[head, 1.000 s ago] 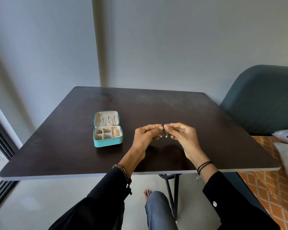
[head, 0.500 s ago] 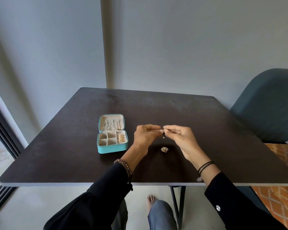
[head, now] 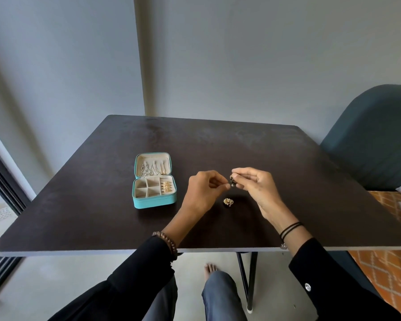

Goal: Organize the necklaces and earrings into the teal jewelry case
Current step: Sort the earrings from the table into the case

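The teal jewelry case (head: 154, 200) lies open on the dark table (head: 102, 216), left of my hands. Silver necklaces (head: 148, 169) hang in its lid, and gold earrings (head: 166, 186) fill its right compartment. My right hand (head: 255, 188) pinches a small dark earring (head: 232, 181) above the table. My left hand (head: 202, 191) pinches something tiny at the earring's lower end; what it is cannot be made out. A second gold earring (head: 228, 202) lies on the table just below the two hands.
A dark blue-green chair (head: 375, 140) stands at the table's right side. An orange patterned surface (head: 389, 269) with pale pillows lies at the right edge. Grey walls stand behind the table, and a dark door track (head: 2, 177) runs along the left.
One earring has dropped from my hands onto the table. My hands have drawn slightly apart, the right one keeping the dark earring. The camera has tilted and shifted.
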